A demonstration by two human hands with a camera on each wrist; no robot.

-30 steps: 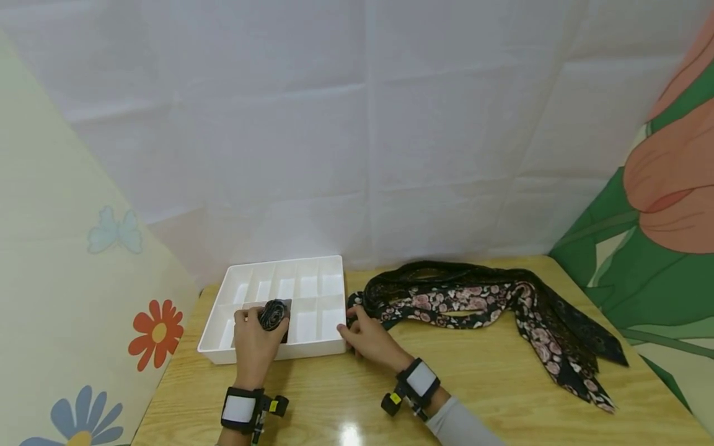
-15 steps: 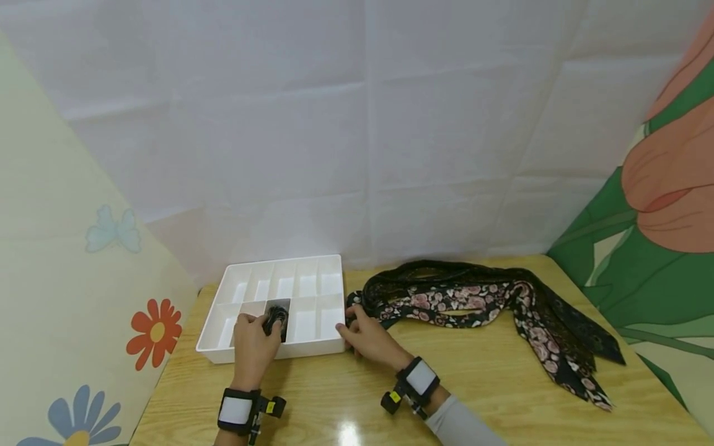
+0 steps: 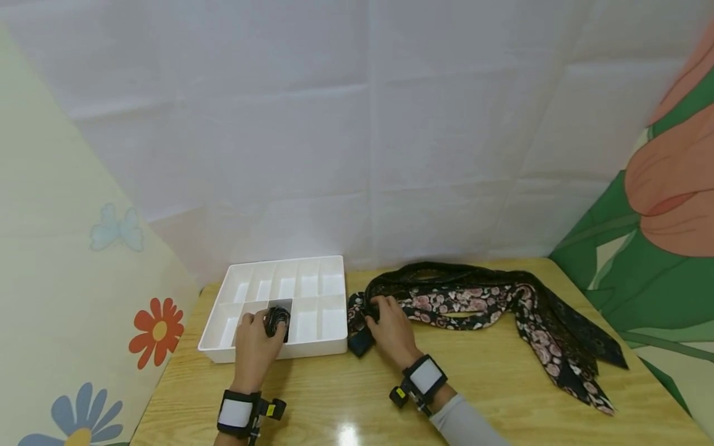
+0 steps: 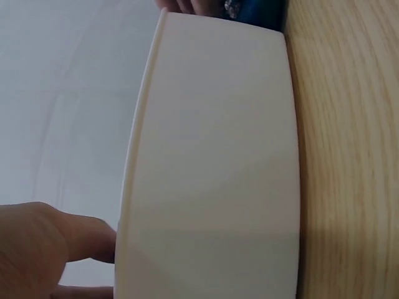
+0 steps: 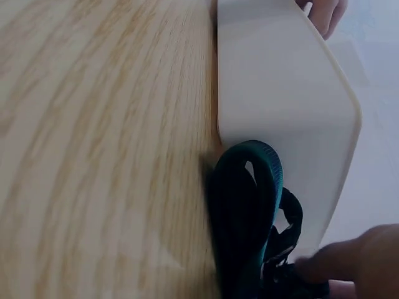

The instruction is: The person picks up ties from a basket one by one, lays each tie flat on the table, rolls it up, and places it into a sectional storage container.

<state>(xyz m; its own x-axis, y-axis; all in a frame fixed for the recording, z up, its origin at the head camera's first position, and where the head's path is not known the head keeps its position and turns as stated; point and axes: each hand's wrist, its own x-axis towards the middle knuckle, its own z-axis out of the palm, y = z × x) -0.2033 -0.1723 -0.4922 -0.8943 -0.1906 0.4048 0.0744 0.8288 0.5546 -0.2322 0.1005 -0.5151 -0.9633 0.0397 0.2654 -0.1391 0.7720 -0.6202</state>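
At far left, a pale wall panel bears a butterfly (image 3: pixel 116 229), an orange flower (image 3: pixel 159 331) and a blue flower (image 3: pixel 83 415) that the lower edge of the head view cuts off. Next comes a white tray (image 3: pixel 318 349) on the bench (image 3: pixel 312 406), divided into two rows of compartments; the left hand and forearm cover part of its front row. The left hand (image 3: pixel 256 347) pinches a dark coil (image 3: pixel 277 320) between thumb and curled fingers, at a front-row compartment that looks greyer than its neighbours. Whether the coil touches the compartment's floor is hard to make out. In the left wrist view the tray's outer wall hides the coil and most of the fingers.

Just beside the tray's right end, the right hand (image 3: pixel 392 332) pinches a gathered part of the dark fabric (image 3: pixel 440 268); its fingertips are partly lost against the black cloth. A dark loop (image 5: pixel 249 205) lies near the tray's corner, its lower part cropped in the right wrist view. Floral fabric (image 3: pixel 474 300) runs rightward beneath the dark lengths, so overlapped that the pieces cannot be counted. At far right, a painted pink bloom (image 3: pixel 675 186) is cropped by the edge.
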